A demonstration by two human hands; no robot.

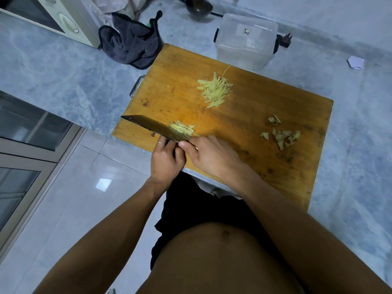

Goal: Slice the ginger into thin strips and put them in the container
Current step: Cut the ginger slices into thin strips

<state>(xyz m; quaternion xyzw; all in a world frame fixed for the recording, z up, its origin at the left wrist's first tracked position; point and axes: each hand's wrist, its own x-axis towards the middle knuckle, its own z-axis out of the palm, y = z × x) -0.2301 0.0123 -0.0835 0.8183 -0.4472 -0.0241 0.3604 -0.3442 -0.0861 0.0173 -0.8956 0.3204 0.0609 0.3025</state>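
Observation:
A wooden cutting board (246, 117) lies on the grey marble counter. On its far middle sits a pile of thin ginger strips (214, 90). A smaller heap of ginger strips (182, 128) rests on the tilted blade of a cleaver (151, 126) at the board's near left edge. My left hand (166, 160) grips the cleaver's handle. My right hand (212, 155) lies beside it with fingers reaching to the heap by the blade, thumb out. A clear plastic container (244, 43) stands empty past the board's far edge.
Ginger peel scraps (283, 136) lie on the board's right side. A dark cloth (131, 43) sits by the board's far left corner, next to a microwave (53, 15). A dark bowl (198, 7) and a plug (285, 40) lie behind the container.

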